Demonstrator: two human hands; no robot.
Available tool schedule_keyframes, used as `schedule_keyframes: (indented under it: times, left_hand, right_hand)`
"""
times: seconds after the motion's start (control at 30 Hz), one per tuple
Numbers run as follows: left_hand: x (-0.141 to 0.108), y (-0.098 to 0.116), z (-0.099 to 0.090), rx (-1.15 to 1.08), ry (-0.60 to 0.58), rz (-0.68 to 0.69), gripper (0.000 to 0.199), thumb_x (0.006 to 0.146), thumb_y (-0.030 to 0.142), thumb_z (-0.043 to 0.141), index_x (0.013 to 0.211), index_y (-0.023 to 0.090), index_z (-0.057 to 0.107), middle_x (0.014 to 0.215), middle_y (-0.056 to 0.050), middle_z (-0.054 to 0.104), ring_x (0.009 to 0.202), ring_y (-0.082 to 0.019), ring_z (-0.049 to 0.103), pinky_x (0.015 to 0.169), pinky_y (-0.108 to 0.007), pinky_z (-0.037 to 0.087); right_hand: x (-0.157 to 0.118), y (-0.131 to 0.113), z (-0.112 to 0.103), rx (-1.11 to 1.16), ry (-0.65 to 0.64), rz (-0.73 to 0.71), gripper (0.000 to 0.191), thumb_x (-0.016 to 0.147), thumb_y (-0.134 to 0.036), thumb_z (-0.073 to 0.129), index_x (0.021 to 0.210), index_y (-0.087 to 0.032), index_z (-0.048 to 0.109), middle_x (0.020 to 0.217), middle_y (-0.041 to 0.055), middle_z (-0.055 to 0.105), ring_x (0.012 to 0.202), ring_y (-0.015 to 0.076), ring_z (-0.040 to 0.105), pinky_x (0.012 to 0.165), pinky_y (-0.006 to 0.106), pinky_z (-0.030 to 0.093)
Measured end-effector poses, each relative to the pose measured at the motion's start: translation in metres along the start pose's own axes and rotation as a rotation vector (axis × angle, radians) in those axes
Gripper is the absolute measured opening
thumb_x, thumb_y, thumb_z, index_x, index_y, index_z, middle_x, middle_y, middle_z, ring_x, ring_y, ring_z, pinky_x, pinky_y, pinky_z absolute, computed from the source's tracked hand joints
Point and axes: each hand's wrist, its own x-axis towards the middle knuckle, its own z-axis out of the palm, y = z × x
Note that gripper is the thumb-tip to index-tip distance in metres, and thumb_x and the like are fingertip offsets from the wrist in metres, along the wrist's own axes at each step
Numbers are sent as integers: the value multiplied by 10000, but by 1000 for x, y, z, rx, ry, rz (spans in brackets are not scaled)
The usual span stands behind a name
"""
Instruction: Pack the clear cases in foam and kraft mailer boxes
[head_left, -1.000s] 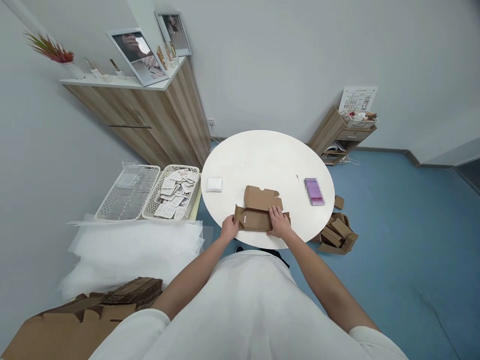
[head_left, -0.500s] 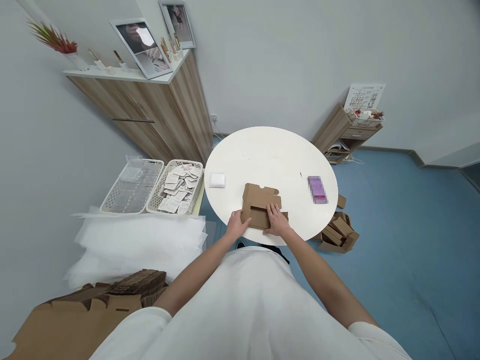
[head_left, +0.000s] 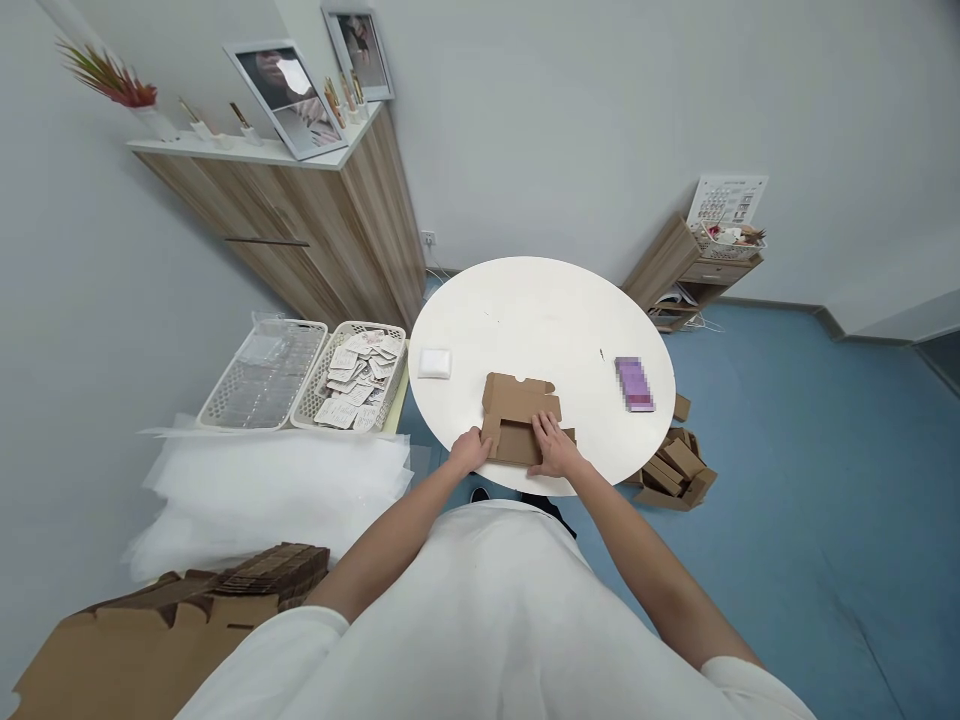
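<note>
A brown cardboard box (head_left: 520, 402), partly folded with its lid panel laid back, rests near the front edge of the white round table (head_left: 525, 310). My left hand (head_left: 470, 450) grips the box's left side, fingers curled at the edge. Over the right side lies my right hand (head_left: 556, 446), its fingers on the panel and its thumb by the front edge, holding the box there. The part of the box beneath my right palm is hidden.
A white packet (head_left: 435, 363) lies on the table's left, a blurred purple item (head_left: 634, 384) on its right. White baskets (head_left: 352, 375), plastic sheets (head_left: 277, 490) and stacked flat cardboard (head_left: 172, 640) are at left. A carton of cardboard pieces (head_left: 679, 470) stands on the floor at right.
My left hand has shifted slightly left, and its thumb no longer reaches over the box's inside. My right hand stays nearly in place. The view has tilted a little.
</note>
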Motion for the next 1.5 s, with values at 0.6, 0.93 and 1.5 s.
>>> schedule_keyframes:
  times: [0.6,0.93,1.5]
  left_hand:
    - [6,7,6,141,0,-54,242,742,211,470,974,148,497,948,-151,612,941,-282,571,714,-337,416]
    - [-5,-6,-19,77,40,209,969,524,554,677,1288,186,207,1155,-145,508,1032,-308,514,789,-323,386]
    - [25,4,-24,182,-82,233,1152,447,469,744,1365,204,100,1045,-124,576,959,-311,553,733,-316,405]
  right_hand:
    - [2,-7,-5,-4,-3,17,1225,482,-601,654,1370,-197,-86,1458,107,-70,1321,299,-88,1018,453,171]
    - [13,0,-13,-47,-5,16,1229,483,-590,658,1369,-191,-94,1457,114,-48,1321,288,-97,1010,476,174]
    - [-20,47,-8,634,216,432,903,744,-638,333,1383,-87,8,1409,181,220,1267,276,281,942,407,341]
